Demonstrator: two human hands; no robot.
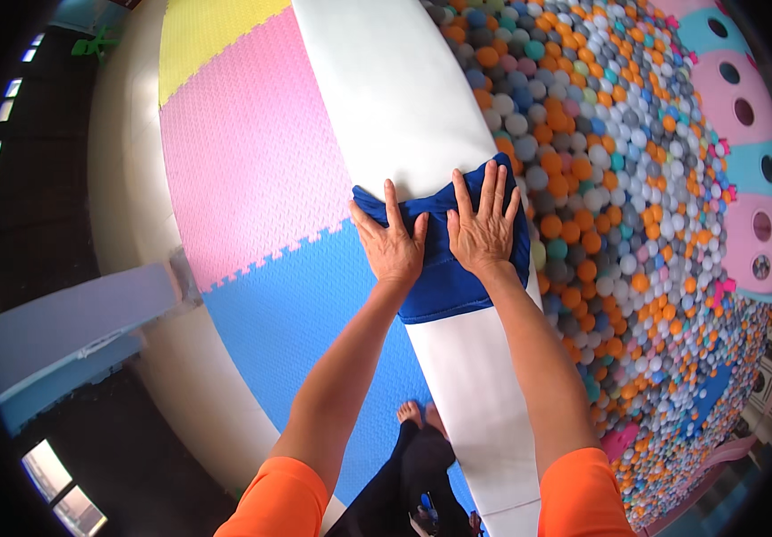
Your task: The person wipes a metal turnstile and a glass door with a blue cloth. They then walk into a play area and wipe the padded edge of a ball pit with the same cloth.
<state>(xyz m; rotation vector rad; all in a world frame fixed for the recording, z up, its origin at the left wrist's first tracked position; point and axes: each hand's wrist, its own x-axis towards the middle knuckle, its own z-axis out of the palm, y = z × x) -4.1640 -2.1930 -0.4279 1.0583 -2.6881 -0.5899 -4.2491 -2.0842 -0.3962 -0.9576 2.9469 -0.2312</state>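
Observation:
A dark blue cloth (pixel 444 291) lies folded across a white padded ledge (pixel 404 80). Its far edge is wavy, and its right side reaches the ball pit. My left hand (pixel 393 246) rests flat on the cloth's left part, fingers spread and pointing away from me. Beside it my right hand (pixel 484 234) presses flat on the right part, its fingers also stretched out. Both palms are hidden against the cloth, and a strip of blue shows between the two hands.
To the right spreads a ball pit (pixel 601 215) of orange, white, grey and teal balls, bordered by pink and teal panels (pixel 744 116). On the left are interlocking foam mats: blue (pixel 287 331), pink (pixel 243 152) and yellow (pixel 207 36). A grey-lilac bench-like piece (pixel 90 313) stands farther left.

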